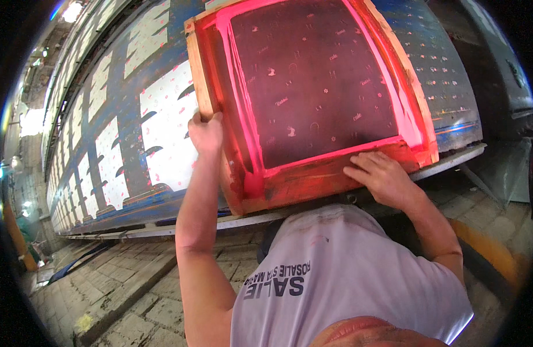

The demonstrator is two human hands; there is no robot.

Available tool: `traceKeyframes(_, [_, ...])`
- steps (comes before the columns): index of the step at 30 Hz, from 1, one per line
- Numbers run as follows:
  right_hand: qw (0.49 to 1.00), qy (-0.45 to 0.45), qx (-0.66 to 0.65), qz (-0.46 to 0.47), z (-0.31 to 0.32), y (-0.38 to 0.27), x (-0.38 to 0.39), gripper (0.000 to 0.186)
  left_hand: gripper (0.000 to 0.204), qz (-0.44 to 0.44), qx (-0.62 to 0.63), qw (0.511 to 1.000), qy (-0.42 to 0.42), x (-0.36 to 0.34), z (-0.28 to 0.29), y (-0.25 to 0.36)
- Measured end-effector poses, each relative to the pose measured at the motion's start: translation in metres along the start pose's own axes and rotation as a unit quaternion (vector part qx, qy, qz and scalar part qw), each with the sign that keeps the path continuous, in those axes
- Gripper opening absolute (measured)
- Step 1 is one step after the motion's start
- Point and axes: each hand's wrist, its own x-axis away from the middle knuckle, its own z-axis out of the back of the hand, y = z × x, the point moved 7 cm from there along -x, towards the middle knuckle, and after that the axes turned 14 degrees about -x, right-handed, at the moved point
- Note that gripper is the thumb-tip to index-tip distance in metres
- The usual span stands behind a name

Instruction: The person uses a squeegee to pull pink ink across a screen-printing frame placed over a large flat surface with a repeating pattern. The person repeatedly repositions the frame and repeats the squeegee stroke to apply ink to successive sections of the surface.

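Note:
A wooden-framed printing screen (315, 87) lies over a long blue-and-white printing table. Its dark mesh carries small scattered motifs, and bright pink ink lines its sides and near edge. Around the left wooden rail of the screen my left hand (207, 132) is closed, thumb on top. At the near rail, right of its middle, my right hand (383, 178) lies with its fingers bent over the red-stained surface; the underside of that grip is hidden. To the left, white cut pieces of fabric (172, 139) lie on the table, marked with small pink prints.
The printing table (451, 87) stretches far to the left, with more printed white pieces (108, 165) in rows. A metal rail (127, 232) runs along its near edge. Brick-like paving (139, 301) lies below, and a yellow curved object (486, 248) is at the right.

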Motion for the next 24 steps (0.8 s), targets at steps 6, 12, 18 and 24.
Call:
traceKeyframes(6, [0.998, 0.062, 0.012, -0.013, -0.005, -0.03, -0.042, 0.042, 0.06, -0.008, -0.061, 0.998, 0.031, -0.005, -0.006, -0.009])
traceKeyframes(12, [0.993, 0.008, 0.023, -0.112, 0.003, -0.018, -0.064, 0.036, 0.049, -0.018, -0.084, 0.996, 0.035, 0.001, 0.001, 0.003])
traceKeyframes(18, [0.993, 0.053, 0.024, -0.099, -0.017, -0.032, -0.032, 0.045, 0.045, -0.02, -0.091, 0.995, 0.04, 0.006, 0.006, 0.01])
traceKeyframes(24, [0.986, 0.126, 0.099, -0.047, -0.021, -0.018, -0.048, 0.06, 0.045, -0.031, -0.091, 0.994, 0.042, 0.001, 0.003, 0.007])
